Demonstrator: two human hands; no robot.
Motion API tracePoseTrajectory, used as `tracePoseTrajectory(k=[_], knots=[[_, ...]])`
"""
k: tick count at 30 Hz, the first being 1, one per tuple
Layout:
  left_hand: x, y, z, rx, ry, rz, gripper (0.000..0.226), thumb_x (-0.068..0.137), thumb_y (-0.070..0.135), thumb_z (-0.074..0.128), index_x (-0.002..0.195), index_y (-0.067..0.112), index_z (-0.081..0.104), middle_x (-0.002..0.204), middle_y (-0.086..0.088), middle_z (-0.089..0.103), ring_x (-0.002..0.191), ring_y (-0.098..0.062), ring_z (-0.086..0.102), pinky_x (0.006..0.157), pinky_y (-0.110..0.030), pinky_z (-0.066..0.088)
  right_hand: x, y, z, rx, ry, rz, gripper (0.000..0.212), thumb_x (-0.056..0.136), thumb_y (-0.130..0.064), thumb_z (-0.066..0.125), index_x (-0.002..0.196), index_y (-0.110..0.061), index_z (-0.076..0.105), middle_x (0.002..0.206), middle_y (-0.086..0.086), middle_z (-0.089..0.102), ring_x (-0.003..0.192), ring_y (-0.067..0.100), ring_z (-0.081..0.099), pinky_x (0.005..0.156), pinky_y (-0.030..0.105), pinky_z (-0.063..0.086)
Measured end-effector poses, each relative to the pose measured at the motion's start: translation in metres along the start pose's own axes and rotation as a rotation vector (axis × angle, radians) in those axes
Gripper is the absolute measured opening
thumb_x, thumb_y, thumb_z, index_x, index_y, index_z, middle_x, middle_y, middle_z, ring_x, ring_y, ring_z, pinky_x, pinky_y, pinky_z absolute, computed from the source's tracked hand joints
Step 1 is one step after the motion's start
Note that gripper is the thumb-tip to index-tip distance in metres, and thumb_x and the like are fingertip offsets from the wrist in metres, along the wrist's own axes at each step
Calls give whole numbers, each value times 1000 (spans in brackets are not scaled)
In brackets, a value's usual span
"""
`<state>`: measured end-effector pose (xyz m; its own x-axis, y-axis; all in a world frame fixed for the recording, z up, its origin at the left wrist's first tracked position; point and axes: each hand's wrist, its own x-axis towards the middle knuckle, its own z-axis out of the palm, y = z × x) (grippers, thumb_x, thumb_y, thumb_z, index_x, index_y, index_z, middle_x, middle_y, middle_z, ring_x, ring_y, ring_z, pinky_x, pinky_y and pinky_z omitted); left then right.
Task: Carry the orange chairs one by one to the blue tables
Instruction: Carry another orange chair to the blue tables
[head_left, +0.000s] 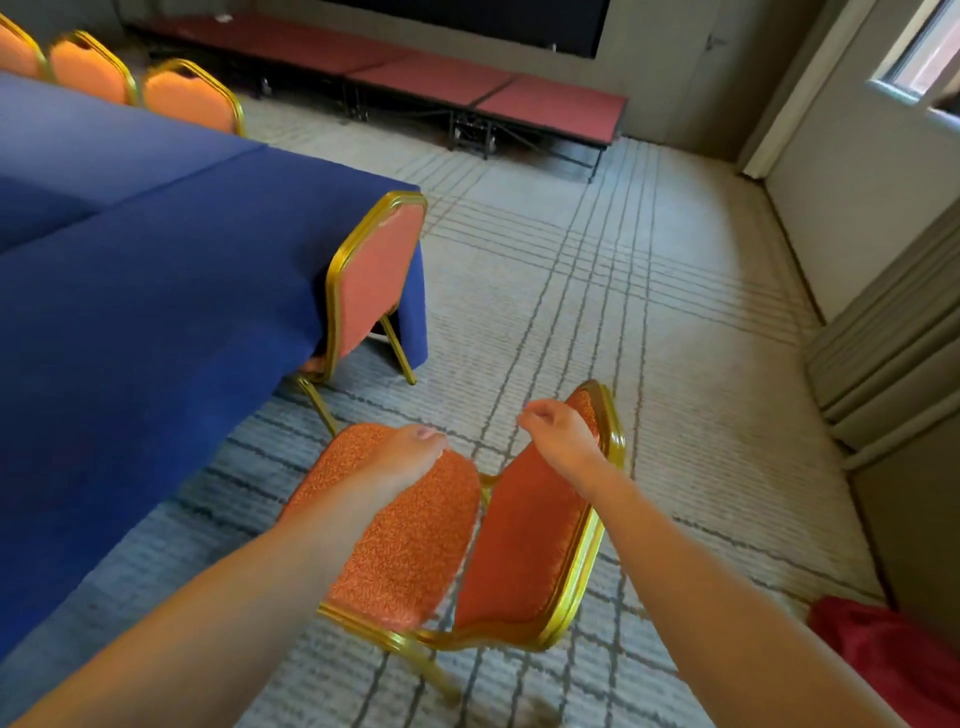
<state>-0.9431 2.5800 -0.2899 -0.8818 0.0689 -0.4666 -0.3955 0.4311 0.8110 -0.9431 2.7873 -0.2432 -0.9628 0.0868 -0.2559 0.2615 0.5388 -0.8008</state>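
While the left hand (410, 453) grips the orange chair (415, 551) by its seat, the right hand (562, 437) clasps its backrest, near the blue surface (156, 270).

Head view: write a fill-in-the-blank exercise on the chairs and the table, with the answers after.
The left hand grips the nearest chair by its ____.
The right hand grips that chair's ____.
The tablecloth is coloured ____.
The chair backs beyond the table's far edge number ____.
Missing words: seat; backrest; blue; three.
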Motion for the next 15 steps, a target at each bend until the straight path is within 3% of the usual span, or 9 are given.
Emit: tracePoseTrajectory(k=[3, 4, 5, 7, 9, 11, 13, 15], knots=[[14, 17, 37, -126, 74, -36, 44, 96, 32, 51, 136, 13, 50, 127, -9, 57, 115, -26, 57, 86, -33, 41, 29, 11, -25, -68, -91, -60, 37, 95, -32, 58, 127, -15, 58, 113, -2, 62, 85, 13, 57, 69, 23, 41], [14, 24, 50, -154, 105, -52, 45, 97, 31, 52, 137, 13, 48, 125, -8, 58, 115, -26, 57, 86, -34, 42, 36, 15, -32, -100, -129, -76, 38, 95, -33, 58, 128, -15, 58, 113, -3, 61, 83, 12, 57, 66, 23, 42], [18, 26, 63, -177, 146, -44, 36, 96, 31, 54, 129, 15, 54, 117, -7, 60, 111, -26, 59, 86, -36, 43, 44, 20, -40, -138, -173, -97, 40, 95, -34, 57, 130, -14, 57, 111, -3, 60, 83, 12, 57, 67, 23, 44], [18, 35, 85, -170, 204, -45, 9, 94, 29, 58, 88, 22, 58, 90, -6, 55, 90, -22, 57, 81, -38, 44, 55, 30, -50, -231, -255, -133, 43, 95, -36, 56, 132, -15, 55, 111, -2, 59, 89, 15, 59, 78, 27, 47], [23, 33, 105, -249, 270, -73, 26, 89, 23, 62, 68, 19, 47, 77, -6, 47, 71, -17, 53, 77, -45, 44, 64, 36, -56, -337, -344, -193, 45, 94, -39, 55, 134, -17, 53, 124, 2, 58, 102, 19, 60, 88, 31, 46], [21, 30, 122, -280, 336, -99, 18, 92, 17, 61, 82, 3, 59, 84, -14, 57, 76, -17, 61, 82, -47, 45, 71, 38, -57, -437, -448, -255, 48, 95, -42, 53, 136, -18, 51, 135, 4, 55, 114, 22, 58, 93, 33, 44], [16, 28, 135, -315, 365, -161, 38, 93, 22, 59, 116, -8, 57, 106, -21, 61, 99, -28, 61, 89, -41, 46, 77, 39, -58, -572, -533, -307, 51, 95, -47, 50, 138, -19, 49, 138, 3, 53, 119, 23, 55, 96, 33, 43], [16, 21, 142, -295, 405, -201, 29, 87, 30, 57, 99, 3, 60, 87, -17, 57, 83, -22, 55, 77, -36, 48, 88, 39, -59, -714, -603, -354, 49, 97, -46, 47, 137, -19, 49, 135, 5, 56, 118, 24, 56, 96, 35, 44]])
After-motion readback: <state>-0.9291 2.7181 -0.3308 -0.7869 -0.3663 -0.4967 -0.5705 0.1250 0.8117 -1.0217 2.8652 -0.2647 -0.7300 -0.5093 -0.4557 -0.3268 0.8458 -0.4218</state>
